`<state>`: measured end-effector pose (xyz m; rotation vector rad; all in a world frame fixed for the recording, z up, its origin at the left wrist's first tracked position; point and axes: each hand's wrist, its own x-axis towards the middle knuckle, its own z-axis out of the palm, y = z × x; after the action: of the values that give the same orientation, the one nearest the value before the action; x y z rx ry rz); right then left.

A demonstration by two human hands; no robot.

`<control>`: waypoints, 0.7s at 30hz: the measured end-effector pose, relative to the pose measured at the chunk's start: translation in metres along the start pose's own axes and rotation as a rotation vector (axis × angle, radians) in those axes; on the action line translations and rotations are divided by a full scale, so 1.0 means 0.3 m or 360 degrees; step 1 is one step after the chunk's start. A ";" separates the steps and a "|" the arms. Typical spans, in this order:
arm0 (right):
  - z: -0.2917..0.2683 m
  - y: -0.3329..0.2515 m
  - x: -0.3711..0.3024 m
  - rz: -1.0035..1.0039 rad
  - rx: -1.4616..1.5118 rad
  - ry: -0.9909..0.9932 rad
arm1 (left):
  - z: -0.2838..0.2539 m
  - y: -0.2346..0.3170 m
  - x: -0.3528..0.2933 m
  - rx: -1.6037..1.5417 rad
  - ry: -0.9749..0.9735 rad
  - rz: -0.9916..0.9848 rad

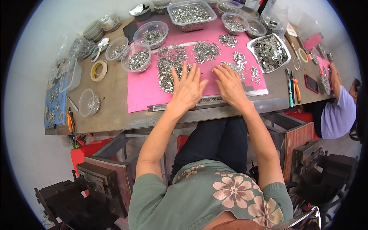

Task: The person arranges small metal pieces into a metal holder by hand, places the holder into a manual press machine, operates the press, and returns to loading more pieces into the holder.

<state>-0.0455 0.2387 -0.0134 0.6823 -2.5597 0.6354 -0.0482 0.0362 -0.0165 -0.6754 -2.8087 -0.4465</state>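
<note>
My left hand [188, 89] lies palm down with its fingers spread, their tips at the edge of a pile of small shiny metal pieces [166, 78]. To its right, my right hand [231, 87] has fingers stretched out and thumb apart, the tips near a looser scatter of metal parts [239, 61]. Neither hand visibly holds anything, though the undersides of the fingers are hidden. Both are over a pink cloth [140, 92]. Just nearer than the hands, a long narrow metal strip [210, 99] runs along the cloth's front edge. Another heap of pieces [206, 51] lies beyond them.
Clear tubs of metal parts [137, 58] line the back and left, with a white tray [288, 57] at right. Tape [99, 71] and orange-handled pliers [70, 120] lie left; more pliers [295, 89] and a phone [311, 83] lie right. Another person [337, 115] sits far right.
</note>
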 end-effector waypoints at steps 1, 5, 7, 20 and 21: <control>0.013 0.008 0.007 -0.0024 -0.0164 -0.0027 | -0.001 0.022 -0.005 -0.0001 0.0002 0.0004; 0.011 0.005 -0.009 -0.0031 -0.0171 -0.0250 | -0.028 0.093 -0.070 -0.0102 -0.0129 0.0096; -0.028 -0.020 -0.033 -0.0163 -0.0038 -0.0401 | -0.057 0.091 -0.115 -0.0305 -0.0211 0.0252; -0.025 0.023 0.006 0.0174 0.0369 -0.0016 | -0.033 0.018 -0.041 -0.0493 0.0370 -0.0043; -0.013 0.023 0.017 0.0170 0.0325 -0.0013 | -0.020 0.020 -0.034 -0.0441 0.0404 -0.0060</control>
<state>-0.0522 0.2443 -0.0100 0.6165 -2.5754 0.9412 -0.0356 0.0351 -0.0123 -0.5710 -2.5472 -0.8746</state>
